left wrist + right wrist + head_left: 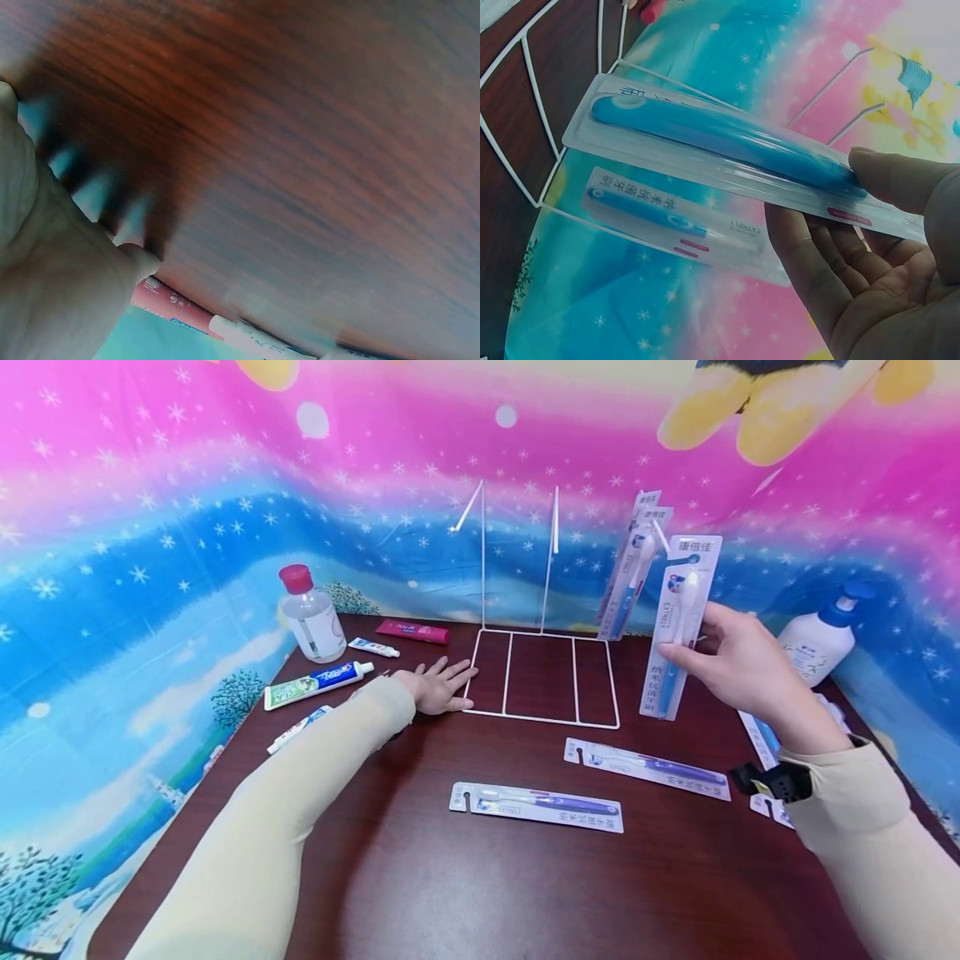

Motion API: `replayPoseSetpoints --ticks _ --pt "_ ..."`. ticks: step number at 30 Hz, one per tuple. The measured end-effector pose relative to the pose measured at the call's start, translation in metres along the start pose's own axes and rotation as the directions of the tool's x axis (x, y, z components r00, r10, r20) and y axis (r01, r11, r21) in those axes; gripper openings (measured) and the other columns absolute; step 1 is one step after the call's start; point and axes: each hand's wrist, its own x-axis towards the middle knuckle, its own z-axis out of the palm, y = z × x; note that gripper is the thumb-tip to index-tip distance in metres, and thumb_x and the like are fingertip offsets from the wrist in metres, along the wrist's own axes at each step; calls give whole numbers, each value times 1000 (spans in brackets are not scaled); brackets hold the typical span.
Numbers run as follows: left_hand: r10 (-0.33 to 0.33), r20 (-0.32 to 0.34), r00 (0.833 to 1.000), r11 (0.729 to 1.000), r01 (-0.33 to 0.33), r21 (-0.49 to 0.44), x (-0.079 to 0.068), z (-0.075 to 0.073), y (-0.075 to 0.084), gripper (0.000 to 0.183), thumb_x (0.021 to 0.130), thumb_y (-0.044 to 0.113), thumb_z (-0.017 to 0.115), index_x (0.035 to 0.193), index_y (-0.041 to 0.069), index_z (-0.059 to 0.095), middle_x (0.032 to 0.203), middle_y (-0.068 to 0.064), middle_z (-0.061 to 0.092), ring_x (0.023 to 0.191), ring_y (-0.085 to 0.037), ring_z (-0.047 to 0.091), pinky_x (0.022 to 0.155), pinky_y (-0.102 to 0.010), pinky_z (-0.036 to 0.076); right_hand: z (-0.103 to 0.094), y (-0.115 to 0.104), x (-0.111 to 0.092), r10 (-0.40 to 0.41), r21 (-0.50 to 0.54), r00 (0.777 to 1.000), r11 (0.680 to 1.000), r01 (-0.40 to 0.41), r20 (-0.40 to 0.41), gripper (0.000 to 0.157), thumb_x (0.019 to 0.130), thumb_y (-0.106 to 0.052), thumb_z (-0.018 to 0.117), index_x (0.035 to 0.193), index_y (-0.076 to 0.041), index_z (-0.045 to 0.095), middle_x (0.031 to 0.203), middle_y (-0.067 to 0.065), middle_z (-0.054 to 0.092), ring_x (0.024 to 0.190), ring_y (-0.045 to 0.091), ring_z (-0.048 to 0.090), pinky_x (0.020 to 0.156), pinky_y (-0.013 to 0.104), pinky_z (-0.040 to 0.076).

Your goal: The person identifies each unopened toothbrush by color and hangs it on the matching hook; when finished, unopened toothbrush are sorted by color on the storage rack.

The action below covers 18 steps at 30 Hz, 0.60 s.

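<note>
My right hand [750,664] pinches a blue toothbrush in a clear blister pack [671,635], held upright, between thumb and fingers. In the right wrist view, the thumb lies on the front of this pack [727,146] and the fingers are behind it. Just left of it, packaged toothbrushes [633,581] hang on the right hook of a white wire rack [576,681]. The rack's other two hooks hold nothing. My left hand [435,687] lies with fingers spread at the left edge of the rack's base. In the left wrist view, the hand [67,255] is flat, palm down.
Two purple toothbrush packs [536,807] [648,768] lie in front of the rack. Left of it are a red-capped bottle [313,618], a red tube [412,632] and several toothpaste tubes [318,683]. A blue-topped pump bottle [817,639] and more packs [761,739] are at right.
</note>
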Motion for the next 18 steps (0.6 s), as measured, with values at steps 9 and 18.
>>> replayPoseSetpoints --ticks 9,18 --pt "-23 10 1000 1000 23 1 12 7 -9 80 85 70 26 147 32 -6 152 8 -14 137 -29 -11 105 -57 8 8 6 10 38 -36 999 999 -38 9 66 87 -44 58 141 -12 37 124 22 52 107 45 52 79 59 43" --pt "-6 3 1000 1000 6 1 9 7 -8 81 85 71 24 148 30 -6 153 5 -13 137 -31 -9 104 -59 7 11 16 25 63 -21 997 998 -62 33 68 87 -47 56 141 -10 36 124 22 52 107 42 53 81 59 42"
